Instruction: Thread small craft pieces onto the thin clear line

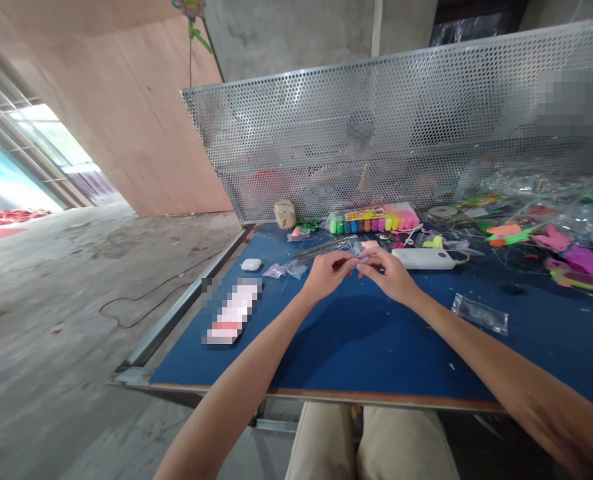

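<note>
Above the middle of the blue tabletop [356, 353], my left hand [327, 272] and my right hand [387, 272] meet fingertip to fingertip. Both are closed in a pinch on a small clear plastic bag [357, 248]; fingers hide part of it, and its contents are too small to make out. Just left of my left hand lie a small lilac packet [275, 271] and a clear packet [296, 269]. Thin dark wires [326, 249] lie behind the hands. A white power strip [423, 259] rests close to my right hand.
A perforated metal panel [301, 133] closes off the back. Before it stands a set of coloured tubs [373, 221]. Foam cutouts [583, 261] and plastic bags crowd the right. A white earbud case [251, 265] and a blurred-out phone-like object [233, 311] lie left; a clear sleeve [480, 315] lies right.
</note>
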Demonstrator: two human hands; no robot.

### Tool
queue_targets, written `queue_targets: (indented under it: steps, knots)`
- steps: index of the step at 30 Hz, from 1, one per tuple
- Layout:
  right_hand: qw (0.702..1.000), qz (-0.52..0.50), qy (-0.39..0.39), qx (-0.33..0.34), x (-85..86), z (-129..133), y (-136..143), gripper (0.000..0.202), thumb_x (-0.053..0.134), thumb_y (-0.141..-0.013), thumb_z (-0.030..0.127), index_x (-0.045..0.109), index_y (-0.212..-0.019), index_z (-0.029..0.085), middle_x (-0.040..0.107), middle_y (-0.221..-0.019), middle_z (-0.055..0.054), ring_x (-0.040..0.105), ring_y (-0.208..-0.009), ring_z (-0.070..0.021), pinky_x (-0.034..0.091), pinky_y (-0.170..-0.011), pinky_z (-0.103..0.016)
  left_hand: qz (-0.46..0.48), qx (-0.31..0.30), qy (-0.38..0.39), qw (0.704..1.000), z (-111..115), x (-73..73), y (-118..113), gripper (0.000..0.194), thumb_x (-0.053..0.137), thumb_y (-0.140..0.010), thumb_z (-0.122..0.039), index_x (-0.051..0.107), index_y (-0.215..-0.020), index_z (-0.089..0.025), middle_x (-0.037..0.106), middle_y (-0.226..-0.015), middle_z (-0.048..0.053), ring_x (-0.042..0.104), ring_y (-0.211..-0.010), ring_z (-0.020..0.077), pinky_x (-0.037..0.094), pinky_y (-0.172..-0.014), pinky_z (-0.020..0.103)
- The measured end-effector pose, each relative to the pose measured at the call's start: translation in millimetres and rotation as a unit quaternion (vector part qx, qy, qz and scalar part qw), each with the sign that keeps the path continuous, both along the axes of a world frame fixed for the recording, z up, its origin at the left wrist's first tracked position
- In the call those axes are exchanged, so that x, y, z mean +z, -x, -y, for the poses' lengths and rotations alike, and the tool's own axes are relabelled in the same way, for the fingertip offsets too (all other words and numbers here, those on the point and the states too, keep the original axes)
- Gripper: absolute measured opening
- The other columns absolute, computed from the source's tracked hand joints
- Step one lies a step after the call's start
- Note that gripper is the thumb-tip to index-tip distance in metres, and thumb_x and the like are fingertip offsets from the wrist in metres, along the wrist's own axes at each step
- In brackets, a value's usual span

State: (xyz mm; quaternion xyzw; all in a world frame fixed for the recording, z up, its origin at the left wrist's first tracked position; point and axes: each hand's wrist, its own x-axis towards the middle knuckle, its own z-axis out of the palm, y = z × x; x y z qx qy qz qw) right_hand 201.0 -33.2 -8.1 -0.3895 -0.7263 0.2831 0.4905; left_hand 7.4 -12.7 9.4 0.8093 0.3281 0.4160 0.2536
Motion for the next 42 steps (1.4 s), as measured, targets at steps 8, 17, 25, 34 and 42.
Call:
queue_targets:
  steps: [8, 17, 25, 34, 42]
  knots:
    - [0.999, -0.050, 0.003, -0.003, 0.0, -2, -1, 0.024, 0.065, -0.085, 0.045, 0.062, -0.096, 0.024, 0.071, -0.089, -0.006, 0.068, -0.084, -0.0237, 0.053, -0.075, -0.037, -0.014, 0.016, 0.001, 1.000, -7, -2.1, 3, 0.034, 0.056, -0.093, -0.046, 0.075, -0.093, -0.018, 0.069, -0.080, 0.005, 0.063, -0.069, 0.0137, 0.050, -0.064, 0.025]
    - [0.992, -0.066, 0.102, 0.032, -7.9, -8, 1, 0.030, 0.073, -0.078, 0.047, 0.058, -0.086, 0.023, 0.071, -0.077, -0.003, 0.063, -0.061, -0.0181, 0.050, -0.061, -0.033, -0.073, 0.064, -0.083, 0.992, -8, -6.5, -1, 0.024, 0.057, -0.095, -0.035, 0.076, -0.093, -0.021, 0.067, -0.085, 0.004, 0.060, -0.073, 0.0125, 0.047, -0.067, 0.025]
    - [0.992, -0.070, 0.105, 0.025, -10.4, -11, -1, 0.030, 0.072, -0.079, 0.046, 0.060, -0.091, 0.021, 0.071, -0.088, -0.004, 0.065, -0.073, -0.0184, 0.051, -0.067, -0.032, -0.135, 0.152, -0.152, 0.967, -5, -6.5, 3, 0.023, 0.055, -0.096, -0.038, 0.074, -0.098, -0.025, 0.066, -0.096, 0.002, 0.061, -0.075, 0.0121, 0.046, -0.068, 0.024]
    - [0.997, -0.023, 0.063, 0.038, -9.4, -9, 2, 0.031, 0.058, -0.090, 0.049, 0.067, -0.084, 0.020, 0.068, -0.077, -0.003, 0.055, -0.060, -0.0149, 0.043, -0.059, -0.030, -0.121, 0.200, -0.233, 0.944, 10, -8.4, -12, 0.024, 0.050, -0.098, -0.036, 0.071, -0.102, -0.024, 0.069, -0.094, 0.003, 0.063, -0.079, 0.0133, 0.044, -0.069, 0.025]
    - [0.977, -0.172, 0.117, 0.050, -5.8, -9, 3, 0.034, 0.059, -0.090, 0.050, 0.068, -0.080, 0.019, 0.050, -0.059, 0.002, 0.044, -0.054, -0.0125, 0.034, -0.053, -0.028, -0.146, 0.177, -0.223, 0.947, 12, -1.0, -9, 0.024, 0.048, -0.100, -0.035, 0.070, -0.105, -0.027, 0.073, -0.099, 0.000, 0.064, -0.092, 0.0151, 0.041, -0.081, 0.028]
